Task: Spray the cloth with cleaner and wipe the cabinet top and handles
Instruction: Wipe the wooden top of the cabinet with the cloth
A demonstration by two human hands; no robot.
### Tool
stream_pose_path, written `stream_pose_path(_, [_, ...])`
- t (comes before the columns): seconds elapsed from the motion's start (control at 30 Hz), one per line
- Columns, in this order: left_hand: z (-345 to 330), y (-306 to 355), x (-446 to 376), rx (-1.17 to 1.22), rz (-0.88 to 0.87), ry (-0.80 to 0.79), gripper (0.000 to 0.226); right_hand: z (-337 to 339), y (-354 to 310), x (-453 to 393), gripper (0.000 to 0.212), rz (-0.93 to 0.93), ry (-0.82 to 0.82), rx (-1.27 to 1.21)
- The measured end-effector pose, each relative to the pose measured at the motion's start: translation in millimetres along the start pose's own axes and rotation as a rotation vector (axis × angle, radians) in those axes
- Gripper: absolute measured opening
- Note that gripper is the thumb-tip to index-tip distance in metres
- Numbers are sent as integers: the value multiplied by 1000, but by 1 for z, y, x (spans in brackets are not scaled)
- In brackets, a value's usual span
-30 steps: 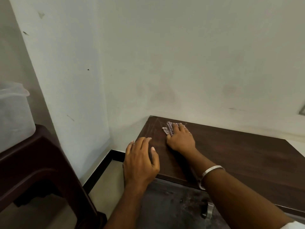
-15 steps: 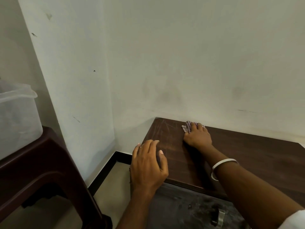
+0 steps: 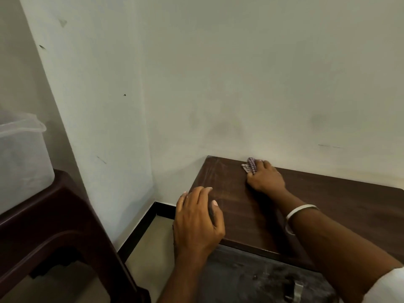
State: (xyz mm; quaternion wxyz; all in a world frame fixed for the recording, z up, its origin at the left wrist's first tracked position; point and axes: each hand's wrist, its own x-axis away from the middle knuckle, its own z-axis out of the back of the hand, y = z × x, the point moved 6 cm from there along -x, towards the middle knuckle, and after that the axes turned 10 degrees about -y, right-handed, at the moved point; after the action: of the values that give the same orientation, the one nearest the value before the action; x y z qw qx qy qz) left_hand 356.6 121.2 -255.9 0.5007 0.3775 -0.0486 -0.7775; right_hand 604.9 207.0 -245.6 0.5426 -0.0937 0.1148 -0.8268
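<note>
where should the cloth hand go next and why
Probably sweep the right hand and cloth to the right along the wall edge. The cloth sits at the back of the cabinet top, near its left corner, and the long stretch of dark wood to the right lies ahead. The left hand rests on the front left corner, seemingly as a brace, so it can stay.
</note>
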Motion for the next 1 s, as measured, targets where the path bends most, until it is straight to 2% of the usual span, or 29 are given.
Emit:
stream_pose_path(0.1, [0, 1, 0, -8, -3, 2, 39, 6, 21, -6, 67, -66, 4, -16])
stream_pose_path(0.23, [-2, 1, 0, 7, -18, 4, 39, 3, 13, -11, 69, -92, -2, -24])
stream_pose_path(0.47, [-3, 0, -1, 3, -24, 3, 42, -17, -54, -19, 69, 109, -58, -22])
stream_pose_path(0.6, [-1, 0, 0, 18, -21, 13, 42, -16, -54, -19, 67, 131, -47, -14])
stream_pose_path(0.83, [2, 1, 0, 87, -29, 31, 35, -3, -7, -15, 66, -4, 24, -15])
stream_pose_path(1.0, [14, -15, -1, 214, -9, 98, 30, -6, -15, -18, 66, -46, 10, -27])
